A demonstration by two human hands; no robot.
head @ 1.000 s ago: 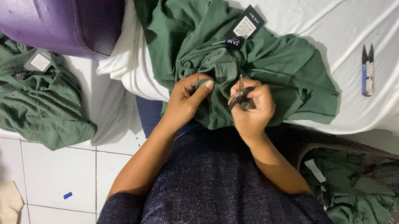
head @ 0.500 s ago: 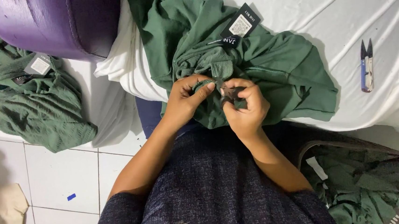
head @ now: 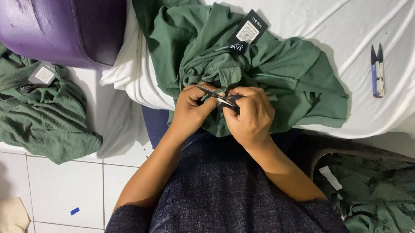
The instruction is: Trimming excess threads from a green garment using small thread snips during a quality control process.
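A crumpled green garment [head: 282,72] with a black hang tag [head: 249,30] lies on a white sheet in front of me. My left hand [head: 191,109] pinches a fold of the green cloth at its near edge. My right hand [head: 252,116] is closed around small dark scissors [head: 218,97], whose blades point left toward the pinched fold. The two hands touch each other over the cloth.
Blue thread snips [head: 376,64] lie on the white sheet [head: 356,13] at the right. A purple tub [head: 60,24] stands at the upper left. Another green garment [head: 37,114] lies on the tiled floor at left. A basket [head: 393,191] with green cloth sits at the lower right.
My hands have come together: the right hand with the scissors moved left to meet the left hand at the pinched fold. The view shifted slightly.
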